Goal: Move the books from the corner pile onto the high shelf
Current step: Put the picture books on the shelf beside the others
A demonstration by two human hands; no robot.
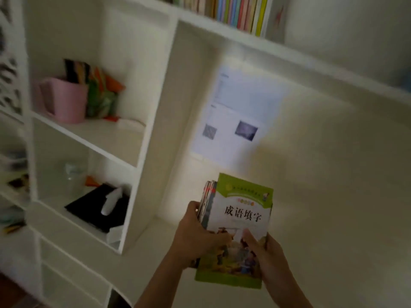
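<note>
I hold a small stack of books (240, 210) upright in front of me; the front one has a green and white cover with Chinese characters. My left hand (195, 236) grips the stack's left side, fingers curled round the spines. My right hand (264, 256) grips the lower right corner, thumb on the cover. The high shelf (251, 43) runs across the top of the view, with a row of colourful upright books (240, 12) standing on it. The corner pile is out of view.
A white shelving unit (153, 107) stands at the left. It holds a pink cup (66, 101) with colourful packets, and lower down a black box (100, 207) with a white object. A printed sheet (233, 116) hangs on the wall above the white desk surface (333, 241).
</note>
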